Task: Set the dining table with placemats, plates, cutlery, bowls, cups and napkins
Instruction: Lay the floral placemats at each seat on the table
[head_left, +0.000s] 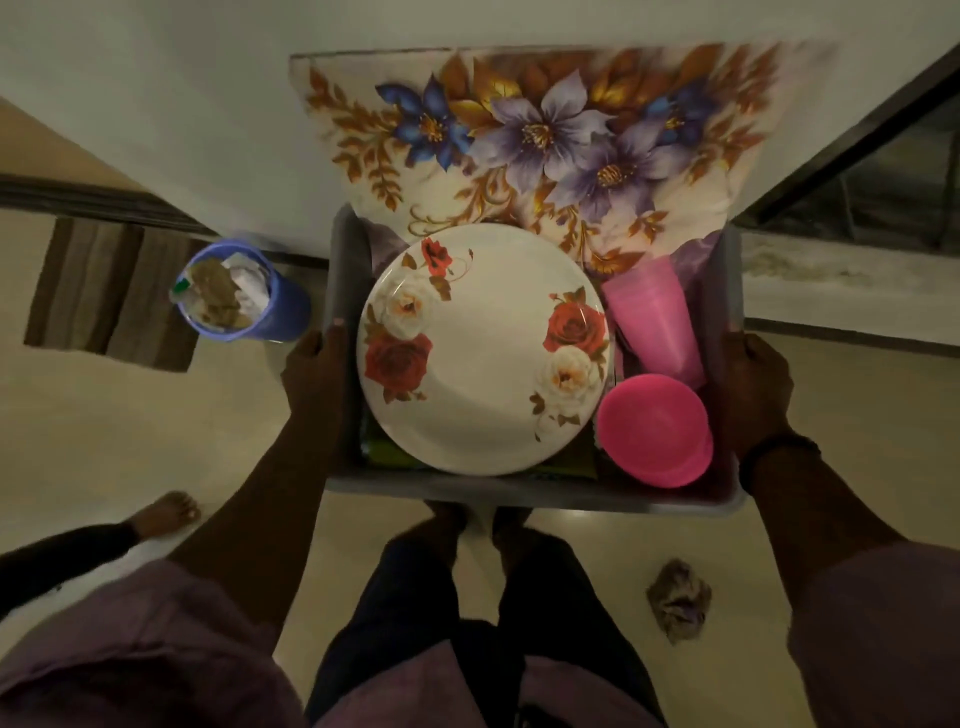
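Grey bin (519, 491) is gripped at its side rims by my left hand (317, 364) and right hand (758, 384); carrying step, next needs a table.

Left hand (317, 364) and right hand (761, 384) grip a tub (519, 493) holding a plate (483, 353).

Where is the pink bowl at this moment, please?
In the head view, the pink bowl lies in the grey tub, at its near right corner, beside the rose plate, just below the pink cup, near the right hand.
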